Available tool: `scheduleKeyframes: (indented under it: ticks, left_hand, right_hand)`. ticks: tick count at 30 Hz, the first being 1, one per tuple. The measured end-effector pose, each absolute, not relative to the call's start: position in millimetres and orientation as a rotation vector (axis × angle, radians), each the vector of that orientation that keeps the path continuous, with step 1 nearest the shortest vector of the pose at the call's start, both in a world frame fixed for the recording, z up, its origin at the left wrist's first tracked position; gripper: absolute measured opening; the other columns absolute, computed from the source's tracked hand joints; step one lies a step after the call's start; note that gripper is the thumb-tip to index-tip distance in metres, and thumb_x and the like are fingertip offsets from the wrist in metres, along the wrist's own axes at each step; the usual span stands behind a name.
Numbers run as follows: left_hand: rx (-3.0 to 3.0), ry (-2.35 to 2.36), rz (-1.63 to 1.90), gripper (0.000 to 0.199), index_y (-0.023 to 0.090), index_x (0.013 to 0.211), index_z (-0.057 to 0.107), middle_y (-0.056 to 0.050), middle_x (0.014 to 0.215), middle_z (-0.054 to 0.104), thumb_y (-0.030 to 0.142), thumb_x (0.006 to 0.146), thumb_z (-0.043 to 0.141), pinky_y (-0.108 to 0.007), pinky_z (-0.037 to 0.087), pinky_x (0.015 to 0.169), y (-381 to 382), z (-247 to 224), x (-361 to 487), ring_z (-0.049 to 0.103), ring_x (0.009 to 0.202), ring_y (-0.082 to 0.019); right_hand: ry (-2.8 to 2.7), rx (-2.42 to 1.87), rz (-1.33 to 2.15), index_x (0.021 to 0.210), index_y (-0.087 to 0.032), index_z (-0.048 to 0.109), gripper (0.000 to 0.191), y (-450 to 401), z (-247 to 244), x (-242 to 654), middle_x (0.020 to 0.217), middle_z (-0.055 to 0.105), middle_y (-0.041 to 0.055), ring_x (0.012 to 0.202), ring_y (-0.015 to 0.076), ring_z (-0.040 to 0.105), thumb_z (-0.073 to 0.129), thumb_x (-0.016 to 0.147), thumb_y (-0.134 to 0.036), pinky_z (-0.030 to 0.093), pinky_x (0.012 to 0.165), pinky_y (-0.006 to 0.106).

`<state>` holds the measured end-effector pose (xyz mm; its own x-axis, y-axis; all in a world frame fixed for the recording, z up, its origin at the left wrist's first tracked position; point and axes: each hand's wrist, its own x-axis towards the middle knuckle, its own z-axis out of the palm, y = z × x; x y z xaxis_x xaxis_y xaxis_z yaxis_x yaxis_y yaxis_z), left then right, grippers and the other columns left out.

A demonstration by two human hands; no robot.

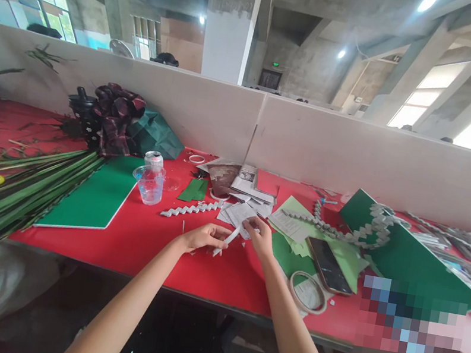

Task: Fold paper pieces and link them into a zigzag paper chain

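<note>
Head view: pinching the near part of a white paper strip [232, 236] between thumb and fingers of the left hand [206, 237], with a half-closed palm and loosely curled outer fingers. Pinching the strip's far end between thumb and forefinger of the right hand [260, 238], with the other fingers bent; holding it slantwise over the middle of a red table [127, 255]. Showing, right of the hands, a pale ring [291, 288], lying just beside a dark phone [329, 266]. Including, at far left, long green leaves [44, 186], lying along a green board [91, 200]. Listing, beyond the hands, paper slips [238, 212] and, to their left, a zigzag paper chain [191, 209]. Adding a clear plastic cup [150, 191], standing upright in front of a can [154, 159]. Ending at a pale partition [335, 145], rising behind the table.
</note>
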<state>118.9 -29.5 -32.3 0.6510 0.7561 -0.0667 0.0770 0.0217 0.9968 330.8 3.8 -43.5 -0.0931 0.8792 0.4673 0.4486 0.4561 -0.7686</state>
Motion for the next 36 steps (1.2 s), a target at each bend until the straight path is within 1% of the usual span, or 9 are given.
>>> scheduleKeyframes:
  ticks: [9, 13, 20, 25, 27, 29, 32, 34, 36]
  left_hand:
    - [1.508, 0.696, 0.561, 0.035, 0.013, 0.096, 0.074, -0.009, 0.076, 0.069, 0.039, 0.072, 0.072, -0.022, 0.041, 0.051, -32, -27, 119, 0.055, 0.063, -0.013]
    - [1.515, 0.722, 0.578, 0.034, 0.012, 0.09, 0.074, -0.009, 0.073, 0.069, 0.041, 0.072, 0.071, -0.021, 0.036, 0.049, -31, -26, 120, 0.052, 0.059, -0.011]
    - [1.444, 0.626, 0.578, 0.024, 0.012, 0.084, 0.074, -0.008, 0.071, 0.067, 0.034, 0.074, 0.07, -0.024, 0.037, 0.053, -36, -21, 113, 0.05, 0.055, -0.01]
    - [1.363, 0.798, 0.942, 0.028, 0.014, 0.081, 0.069, -0.001, 0.059, 0.057, 0.041, 0.078, 0.064, -0.024, 0.036, 0.051, -32, -23, 116, 0.048, 0.052, -0.011]
    - [1.382, 0.955, 1.122, 0.028, 0.016, 0.086, 0.068, -0.001, 0.068, 0.061, 0.043, 0.077, 0.064, -0.024, 0.04, 0.057, -29, -26, 119, 0.054, 0.062, -0.013]
    - [1.456, 1.074, 1.198, 0.031, 0.018, 0.096, 0.068, -0.004, 0.091, 0.067, 0.043, 0.078, 0.064, -0.027, 0.045, 0.073, -27, -29, 122, 0.06, 0.084, -0.018]
    - [1.565, 1.06, 1.134, 0.037, 0.02, 0.106, 0.066, -0.006, 0.115, 0.065, 0.044, 0.079, 0.064, -0.03, 0.043, 0.089, -21, -37, 128, 0.057, 0.108, -0.023]
    - [1.574, 1.007, 1.03, 0.037, 0.018, 0.103, 0.067, -0.008, 0.104, 0.069, 0.047, 0.08, 0.062, -0.031, 0.047, 0.081, -13, -43, 136, 0.062, 0.098, -0.023]
    - [1.524, 0.98, 0.951, 0.039, 0.015, 0.094, 0.065, -0.007, 0.079, 0.07, 0.051, 0.082, 0.056, -0.029, 0.048, 0.064, -4, -48, 147, 0.065, 0.073, -0.021]
  right_hand:
    - [-1.638, -1.254, 0.589, 0.067, -0.018, 0.058, 0.024, 8, -52, 324, 0.061, 0.054, -0.0007, 0.06, 0.0141, 0.046, 0.054, 0.076, -0.039, 0.034, 0.059, 0.025]
    - [-1.579, -1.281, 0.533, 0.065, -0.018, 0.056, 0.024, 8, -49, 326, 0.06, 0.054, -0.0007, 0.059, 0.0141, 0.045, 0.053, 0.075, -0.04, 0.032, 0.058, 0.025]
    - [-1.322, -1.269, 0.544, 0.069, -0.018, 0.056, 0.025, 15, -50, 337, 0.062, 0.054, -0.0003, 0.059, 0.0142, 0.044, 0.052, 0.075, -0.042, 0.032, 0.057, 0.025]
    - [-1.287, -1.14, 0.663, 0.067, -0.019, 0.053, 0.021, 14, -45, 339, 0.062, 0.053, -0.0007, 0.061, 0.0139, 0.046, 0.054, 0.075, -0.039, 0.035, 0.058, 0.025]
    - [-1.331, -1.036, 0.76, 0.068, -0.019, 0.052, 0.02, 13, -44, 336, 0.062, 0.053, -0.0008, 0.062, 0.0139, 0.048, 0.054, 0.076, -0.038, 0.037, 0.06, 0.025]
    - [-1.393, -0.957, 0.91, 0.07, -0.019, 0.053, 0.02, 12, -44, 332, 0.062, 0.053, -0.001, 0.061, 0.0138, 0.05, 0.055, 0.077, -0.038, 0.039, 0.06, 0.026]
    - [-1.468, -0.91, 1.052, 0.074, -0.02, 0.053, 0.02, 13, -46, 325, 0.061, 0.051, -0.0024, 0.058, 0.0126, 0.048, 0.059, 0.075, -0.039, 0.038, 0.058, 0.025]
    - [-1.527, -0.89, 1.083, 0.075, -0.02, 0.053, 0.019, 15, -49, 322, 0.06, 0.049, -0.0035, 0.056, 0.0116, 0.045, 0.06, 0.074, -0.038, 0.036, 0.055, 0.024]
    - [-1.553, -0.905, 1.07, 0.075, -0.02, 0.053, 0.018, 17, -52, 321, 0.059, 0.047, -0.0041, 0.054, 0.0109, 0.043, 0.059, 0.074, -0.037, 0.034, 0.052, 0.023]
